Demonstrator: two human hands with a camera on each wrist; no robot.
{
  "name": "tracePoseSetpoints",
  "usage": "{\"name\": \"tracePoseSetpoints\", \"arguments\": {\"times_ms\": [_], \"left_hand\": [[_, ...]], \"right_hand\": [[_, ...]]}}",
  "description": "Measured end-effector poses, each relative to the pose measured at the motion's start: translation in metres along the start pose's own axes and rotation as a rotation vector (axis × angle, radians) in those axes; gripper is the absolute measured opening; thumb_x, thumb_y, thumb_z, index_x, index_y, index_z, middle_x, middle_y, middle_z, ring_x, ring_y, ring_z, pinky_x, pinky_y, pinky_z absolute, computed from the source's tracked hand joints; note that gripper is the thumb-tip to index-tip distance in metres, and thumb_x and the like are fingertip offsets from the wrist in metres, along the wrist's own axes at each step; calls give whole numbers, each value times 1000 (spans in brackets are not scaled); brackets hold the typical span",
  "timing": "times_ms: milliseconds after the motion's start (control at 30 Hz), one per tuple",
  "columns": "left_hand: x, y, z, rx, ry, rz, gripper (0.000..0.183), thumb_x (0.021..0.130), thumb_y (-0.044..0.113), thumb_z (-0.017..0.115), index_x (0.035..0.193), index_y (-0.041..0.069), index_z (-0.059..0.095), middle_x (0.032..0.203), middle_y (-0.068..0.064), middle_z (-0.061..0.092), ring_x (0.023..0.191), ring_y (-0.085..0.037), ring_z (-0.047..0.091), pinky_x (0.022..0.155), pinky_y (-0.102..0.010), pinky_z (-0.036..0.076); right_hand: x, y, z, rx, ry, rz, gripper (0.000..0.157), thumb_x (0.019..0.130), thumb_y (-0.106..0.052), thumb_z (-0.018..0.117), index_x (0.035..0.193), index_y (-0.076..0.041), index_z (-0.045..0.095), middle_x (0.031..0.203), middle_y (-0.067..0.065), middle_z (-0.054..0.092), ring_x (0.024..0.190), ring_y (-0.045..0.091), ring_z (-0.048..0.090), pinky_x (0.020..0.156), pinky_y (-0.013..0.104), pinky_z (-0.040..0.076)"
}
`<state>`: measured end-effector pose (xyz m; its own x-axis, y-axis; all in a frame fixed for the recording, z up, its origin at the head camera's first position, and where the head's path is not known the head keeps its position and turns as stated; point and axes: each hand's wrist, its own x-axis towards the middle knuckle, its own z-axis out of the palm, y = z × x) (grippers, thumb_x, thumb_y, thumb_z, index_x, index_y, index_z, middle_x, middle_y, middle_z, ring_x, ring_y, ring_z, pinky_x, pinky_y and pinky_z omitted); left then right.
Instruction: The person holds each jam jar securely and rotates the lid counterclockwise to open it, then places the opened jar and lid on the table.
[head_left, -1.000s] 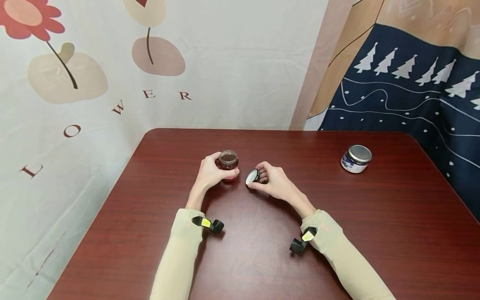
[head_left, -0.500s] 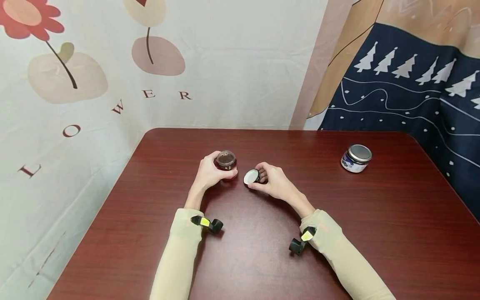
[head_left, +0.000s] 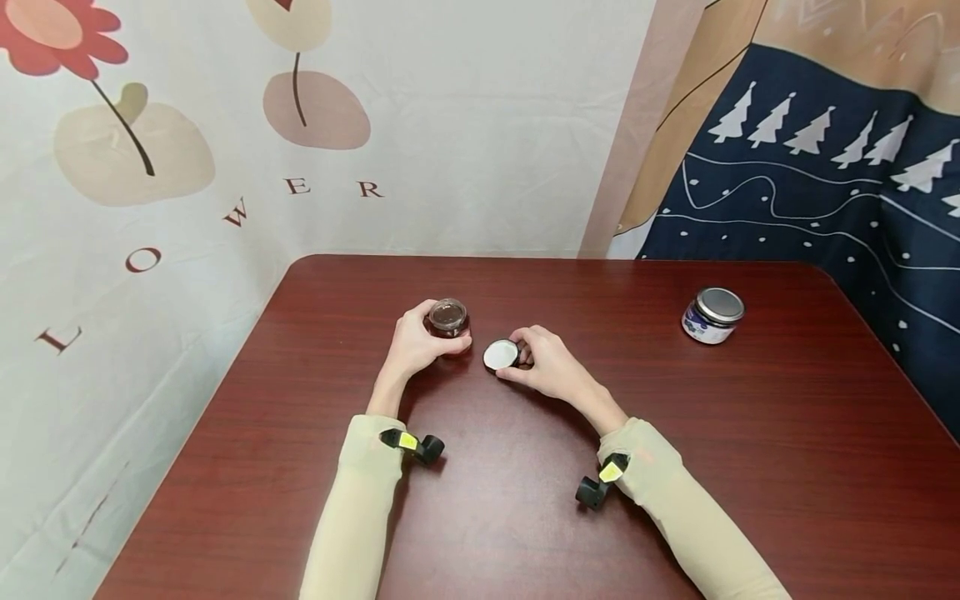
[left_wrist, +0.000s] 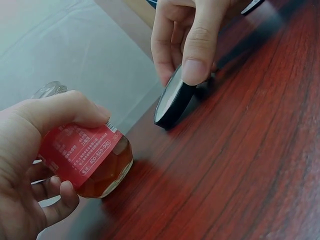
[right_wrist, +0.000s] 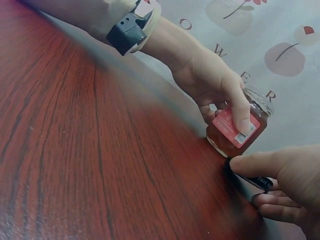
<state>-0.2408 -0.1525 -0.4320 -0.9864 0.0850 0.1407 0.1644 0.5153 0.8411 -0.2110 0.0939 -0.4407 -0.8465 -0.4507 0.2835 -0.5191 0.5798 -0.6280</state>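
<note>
Left of the table's middle, my left hand (head_left: 412, 343) grips a small glass jar (head_left: 448, 317) with its mouth uncovered. The left wrist view shows its red label (left_wrist: 80, 152) and amber contents, with my thumb across the label's top. To the right of the jar, my right hand (head_left: 552, 367) pinches a round black lid (head_left: 501, 356) between thumb and fingers. Its white inner side faces up, and in the left wrist view the lid (left_wrist: 174, 102) tilts with its lower edge at or near the table. A gap separates lid and jar in the head view.
A second jar (head_left: 712, 317), with a silver lid and a blue-and-white label, stands at the back right of the reddish-brown table (head_left: 495, 517). Behind the table hang a pale flower-printed cloth (head_left: 480, 150) and a dark blue cloth (head_left: 795, 192) with white trees.
The lid has tipped flatter, its white inside turning up toward the head camera, and has shifted slightly left. My left hand and the jar have also moved a little left.
</note>
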Motion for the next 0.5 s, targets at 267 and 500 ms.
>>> {"name": "tracePoseSetpoints", "arguments": {"times_ms": [267,500], "left_hand": [[-1,-3,-2,-27,-8,-11,55,72,22,91,118,6,65,110,-11,69,102,-26,61,88,-40,47],[0,-6,-4,-46,-10,-14,55,74,21,90,121,5,64,111,-12,69,100,-25,61,86,-38,47]], "right_hand": [[3,-3,2,-39,-12,-4,45,79,-25,88,106,3,64,88,6,57,79,16,55,73,28,47],[7,-2,6,-60,-30,39,45,80,-27,87,107,1,64,91,8,57,82,17,53,75,29,46]]}}
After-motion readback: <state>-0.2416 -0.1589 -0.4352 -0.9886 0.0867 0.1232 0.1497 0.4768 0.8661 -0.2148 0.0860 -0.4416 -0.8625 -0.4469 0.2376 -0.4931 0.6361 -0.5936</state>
